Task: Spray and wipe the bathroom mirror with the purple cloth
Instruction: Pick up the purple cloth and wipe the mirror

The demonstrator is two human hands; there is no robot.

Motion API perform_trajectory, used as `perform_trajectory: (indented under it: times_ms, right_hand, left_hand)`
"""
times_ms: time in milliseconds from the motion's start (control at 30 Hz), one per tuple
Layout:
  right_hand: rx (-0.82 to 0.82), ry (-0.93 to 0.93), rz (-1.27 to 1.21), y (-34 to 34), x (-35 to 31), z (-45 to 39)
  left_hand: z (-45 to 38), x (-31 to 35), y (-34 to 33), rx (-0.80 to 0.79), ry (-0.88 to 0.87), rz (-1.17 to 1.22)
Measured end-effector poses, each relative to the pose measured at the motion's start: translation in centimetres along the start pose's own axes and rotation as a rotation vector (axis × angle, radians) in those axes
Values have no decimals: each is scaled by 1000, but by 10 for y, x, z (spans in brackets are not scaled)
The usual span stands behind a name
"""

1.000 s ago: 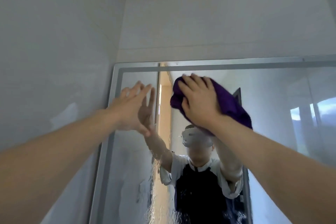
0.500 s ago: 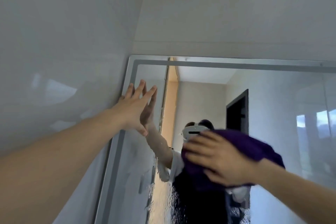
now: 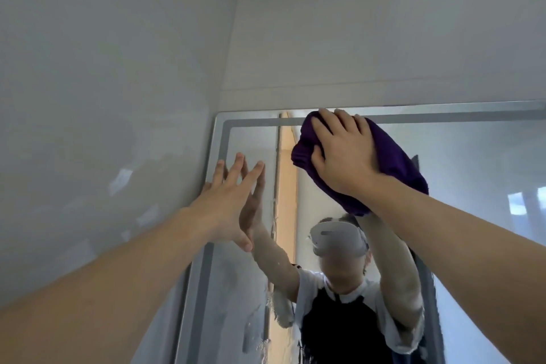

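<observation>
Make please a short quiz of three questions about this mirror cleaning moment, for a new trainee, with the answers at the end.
1. True or false: the purple cloth is pressed near the top edge of the mirror.
2. Which hand presses the cloth? A) left hand B) right hand C) both
3. Fill in: the left hand lies with straight fingers against the mirror's ____ side.

Key
1. True; the cloth sits just under the top frame.
2. B; the right hand covers the cloth.
3. Left; close to the side wall.
</observation>
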State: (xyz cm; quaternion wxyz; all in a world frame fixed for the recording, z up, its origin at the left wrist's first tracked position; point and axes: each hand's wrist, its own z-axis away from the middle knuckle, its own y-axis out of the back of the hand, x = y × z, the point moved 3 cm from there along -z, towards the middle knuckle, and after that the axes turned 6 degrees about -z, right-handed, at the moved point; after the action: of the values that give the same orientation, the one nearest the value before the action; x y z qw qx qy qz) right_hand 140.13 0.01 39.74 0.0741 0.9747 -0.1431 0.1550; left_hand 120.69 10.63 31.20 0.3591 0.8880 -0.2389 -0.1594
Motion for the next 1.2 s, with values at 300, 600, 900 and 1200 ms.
perform_trajectory:
  times_ms: [300, 600, 900, 1200]
  right_hand:
    - [-208, 429, -90, -21, -83, 102]
    - [-264, 915, -190, -17, -23, 167]
    - [47, 55, -88, -1, 9, -14]
    - [17, 139, -176, -26, -68, -5]
  left_hand:
    - [7, -1, 8, -19, -17, 46]
    - [5, 4, 6, -11, 3, 37]
    - [-5, -4, -7, 27, -2, 5]
    - [6, -1, 6, 19, -16, -228]
